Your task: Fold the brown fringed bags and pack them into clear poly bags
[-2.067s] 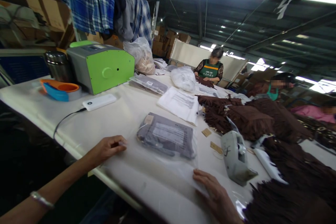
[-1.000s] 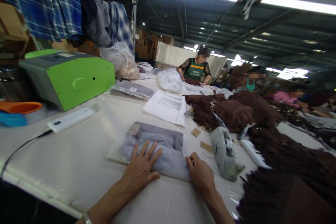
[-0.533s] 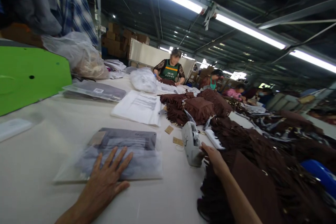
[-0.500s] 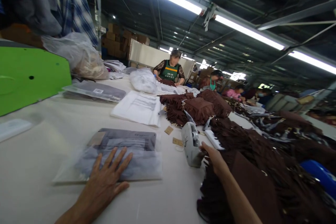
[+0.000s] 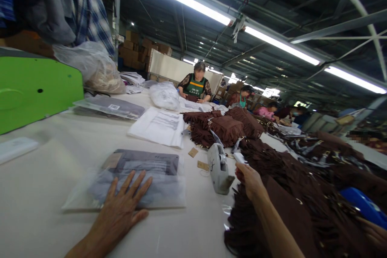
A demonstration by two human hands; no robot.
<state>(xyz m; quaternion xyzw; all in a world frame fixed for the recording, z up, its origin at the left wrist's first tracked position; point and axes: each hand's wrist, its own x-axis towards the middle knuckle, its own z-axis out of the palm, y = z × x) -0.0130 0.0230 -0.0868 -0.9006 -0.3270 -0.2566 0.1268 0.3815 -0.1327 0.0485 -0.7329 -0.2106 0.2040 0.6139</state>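
Note:
My left hand (image 5: 123, 201) lies flat with fingers spread on a clear plastic bag (image 5: 163, 187) that holds folded grey material. To the right, a grey tape dispenser (image 5: 218, 169) stands on the white table. My right hand (image 5: 249, 179) is just right of the dispenser, its fingers curled together near a white object (image 5: 240, 158). Whether anything small is pinched in those fingers cannot be made out. Under and beside the right forearm lie dark brown fringed pieces (image 5: 284, 205). Two brown tags (image 5: 202, 165) rest left of the dispenser.
A green machine (image 5: 39, 88) stands at the left. Behind the bag are white printed sheets (image 5: 157, 127) and a filled plastic bag (image 5: 165, 94). A person in a green apron (image 5: 195, 86) works across the table (image 5: 39, 185). A blue object (image 5: 364, 205) lies far right.
My right hand has come away from the tape dispenser, moving slightly right. My left hand stays flat on the bag. The view has shifted slightly.

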